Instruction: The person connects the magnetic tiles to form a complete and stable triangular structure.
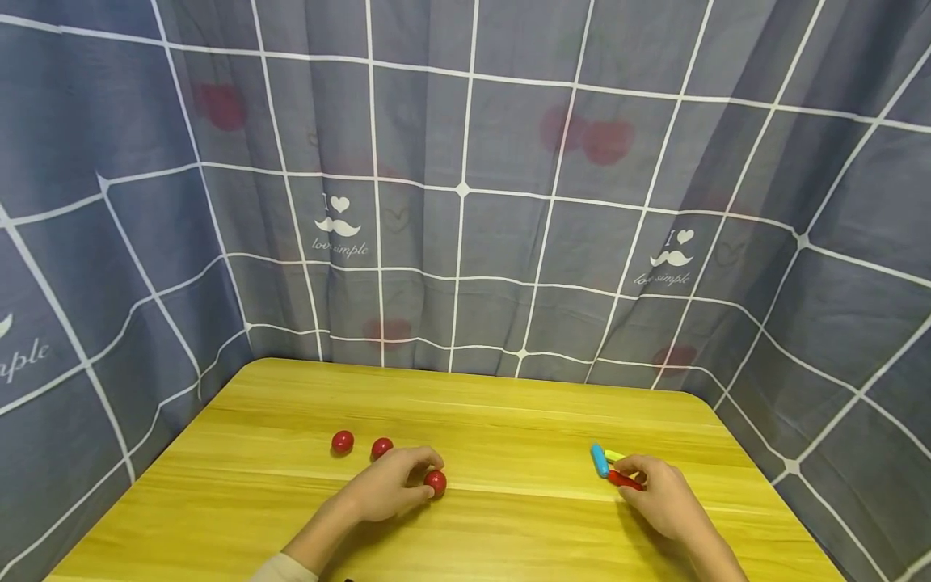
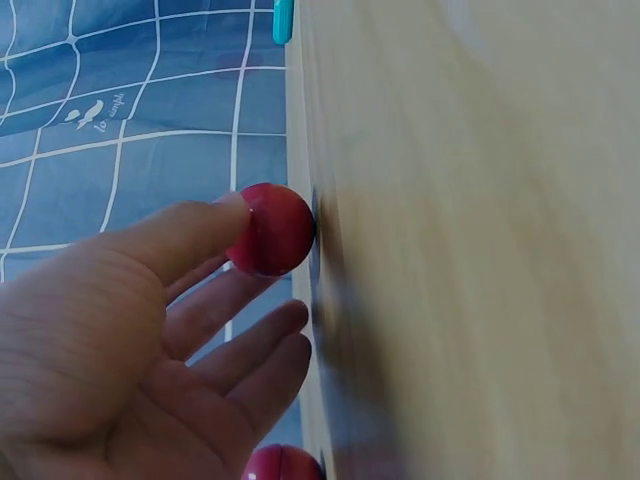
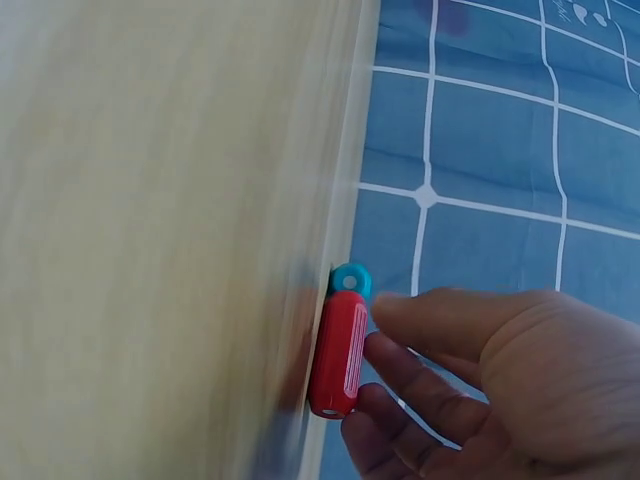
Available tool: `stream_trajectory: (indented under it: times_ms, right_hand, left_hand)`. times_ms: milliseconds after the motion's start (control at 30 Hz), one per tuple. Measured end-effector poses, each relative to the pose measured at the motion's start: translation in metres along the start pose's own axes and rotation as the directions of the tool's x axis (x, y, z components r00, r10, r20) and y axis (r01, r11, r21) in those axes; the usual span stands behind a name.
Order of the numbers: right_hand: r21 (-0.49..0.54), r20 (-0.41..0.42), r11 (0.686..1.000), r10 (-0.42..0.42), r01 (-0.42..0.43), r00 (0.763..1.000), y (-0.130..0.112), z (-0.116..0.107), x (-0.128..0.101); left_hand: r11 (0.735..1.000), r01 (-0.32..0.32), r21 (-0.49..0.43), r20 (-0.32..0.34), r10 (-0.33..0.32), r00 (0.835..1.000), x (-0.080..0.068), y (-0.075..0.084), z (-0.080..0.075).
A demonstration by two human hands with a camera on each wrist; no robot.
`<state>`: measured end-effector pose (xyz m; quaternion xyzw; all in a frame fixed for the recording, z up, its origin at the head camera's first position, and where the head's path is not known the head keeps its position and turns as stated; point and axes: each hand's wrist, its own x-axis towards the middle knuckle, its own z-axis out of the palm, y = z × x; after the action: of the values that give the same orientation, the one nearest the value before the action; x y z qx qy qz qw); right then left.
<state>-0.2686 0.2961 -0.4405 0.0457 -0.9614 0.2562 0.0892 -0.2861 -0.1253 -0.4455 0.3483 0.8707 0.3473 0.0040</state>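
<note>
My left hand (image 1: 389,483) pinches a red ball (image 2: 276,230) between thumb and forefinger at the tabletop, the other fingers loosely bent. Two more red balls, a far-left ball (image 1: 343,442) and a nearer ball (image 1: 381,448), lie beyond that hand. Over on the right, my right hand (image 1: 660,495) hovers around a short red capsule-shaped stick (image 3: 340,358). Its thumb and fingertips are right at the stick's upper side, with no firm grip visible. Touching or close to the red stick are a blue stick (image 1: 600,461) and a yellow stick (image 1: 614,456), the latter partly hidden.
The yellow wood-grain table (image 1: 494,517) has rounded far corners. A grey-blue curtain (image 1: 422,234) with white grid lines hangs behind its far edge and along both sides. A wide stretch of tabletop lies between the two hands.
</note>
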Motion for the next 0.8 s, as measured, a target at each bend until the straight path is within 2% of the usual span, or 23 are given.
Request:
stream_trajectory:
  times_ms: [167, 467, 667, 800]
  right_hand:
    - [-0.016, -0.016, 1.000, -0.007, 0.007, 1.000, 0.0014, -0.0009, -0.0001]
    - [-0.032, 0.008, 0.999, 0.020, -0.020, 1.000, 0.0092, -0.0009, -0.0020]
    - [0.004, 0.091, 1.000, -0.006, 0.005, 0.996, 0.0077, -0.0012, -0.0037]
    - [0.033, 0.153, 0.997, -0.079, 0.075, 0.985, 0.0060, -0.0002, -0.0057]
  left_hand:
    - [1.000, 0.004, -0.018, -0.024, -0.004, 1.000, -0.0004, -0.0002, -0.0006]
    - [0.999, 0.023, 0.023, -0.044, -0.022, 0.999, -0.0010, 0.0024, -0.0020]
    - [0.999, 0.038, 0.000, -0.029, -0.038, 0.999, -0.0036, 0.0069, -0.0054]
    - [0.999, 0.052, 0.008, -0.023, -0.052, 0.998, -0.0057, 0.0072, -0.0052]
